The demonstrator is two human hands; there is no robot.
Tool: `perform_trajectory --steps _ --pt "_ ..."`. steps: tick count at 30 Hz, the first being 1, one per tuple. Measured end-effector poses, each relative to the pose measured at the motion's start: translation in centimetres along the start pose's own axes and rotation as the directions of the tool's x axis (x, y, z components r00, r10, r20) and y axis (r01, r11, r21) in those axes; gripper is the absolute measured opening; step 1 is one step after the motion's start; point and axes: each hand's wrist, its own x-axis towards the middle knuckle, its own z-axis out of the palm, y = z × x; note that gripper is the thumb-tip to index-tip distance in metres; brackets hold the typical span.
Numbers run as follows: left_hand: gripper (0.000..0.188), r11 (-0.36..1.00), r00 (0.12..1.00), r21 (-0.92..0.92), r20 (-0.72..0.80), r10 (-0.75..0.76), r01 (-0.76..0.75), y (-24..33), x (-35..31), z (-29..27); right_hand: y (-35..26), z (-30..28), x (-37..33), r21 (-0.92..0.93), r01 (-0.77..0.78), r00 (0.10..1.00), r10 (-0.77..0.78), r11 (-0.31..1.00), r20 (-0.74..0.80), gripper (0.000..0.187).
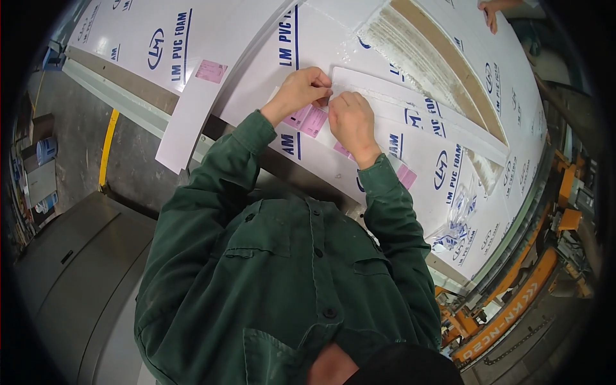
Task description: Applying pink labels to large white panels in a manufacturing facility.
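My left hand [300, 92] and my right hand [354, 126] are close together at the left end of a long white strip [443, 120] lying on the film-covered sheet. The left fingers are pinched together, and the right fingers curl inward facing them. Whatever sits between the fingertips is too small to make out. Under and beside my hands, pink printed labels [313, 122] lie on the white sheet [292, 144] with blue print. My right hand partly hides another pink label.
Another white strip [183, 138] with a pink label juts past the sheet's edge at left. Crumpled clear film [457, 221] lies at right. A brown curved band [471, 96] borders a rough whitish patch. Another person's hand [491, 14] rests far right. Orange machinery [513, 308] stands lower right.
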Motion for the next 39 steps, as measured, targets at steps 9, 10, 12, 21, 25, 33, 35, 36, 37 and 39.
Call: perform_trajectory --steps 9,10,12,21,25,33,35,36,37,39 --pt "0.011 1.000 1.000 0.005 0.004 0.002 -0.002 0.2 0.0 -0.1 1.0 0.1 0.9 0.205 -0.191 0.978 0.167 0.960 0.128 0.009" --pt "0.010 1.000 1.000 0.002 0.006 0.016 -0.016 0.3 0.0 -0.1 1.0 0.3 0.9 0.213 -0.182 0.978 0.154 0.960 0.142 0.009" --pt "0.011 0.999 1.000 0.032 0.015 -0.002 0.002 0.4 0.0 -0.1 1.2 0.4 1.0 0.125 -0.138 0.987 0.127 0.982 0.098 0.011" --pt "0.018 1.000 0.993 0.023 0.115 -0.005 0.002 -0.1 0.1 -0.7 1.6 -1.4 0.7 0.508 -0.492 0.856 0.499 0.707 0.135 0.010" --pt "0.031 0.958 0.982 0.217 0.064 0.177 -0.187 -0.3 0.0 -0.1 1.7 -1.1 0.0 0.282 -0.303 0.953 0.290 0.910 0.088 0.008" --pt "0.033 0.939 0.994 0.326 0.036 0.103 -0.109 0.9 -0.2 0.1 7.5 -6.7 -0.1 0.800 -0.505 0.636 0.766 0.323 0.092 0.013" --pt "0.033 0.945 0.995 0.310 0.053 0.088 -0.100 1.0 -0.2 0.1 7.6 -7.8 0.0 0.742 -0.540 0.660 0.747 0.398 0.080 0.013" --pt "0.034 0.960 0.998 0.276 0.051 0.041 -0.053 1.0 -0.1 0.0 7.3 -7.8 0.1 0.655 -0.567 0.741 0.657 0.499 0.142 0.011" --pt "0.034 0.973 0.999 0.228 0.050 0.012 -0.023 1.0 -0.1 0.0 6.5 -7.0 0.2 0.511 -0.594 0.782 0.596 0.622 0.184 0.010" --pt "0.034 0.970 0.998 0.241 0.055 0.011 -0.024 0.8 -0.1 0.1 3.5 -3.6 0.0 0.446 -0.435 0.890 0.449 0.782 0.081 0.013"
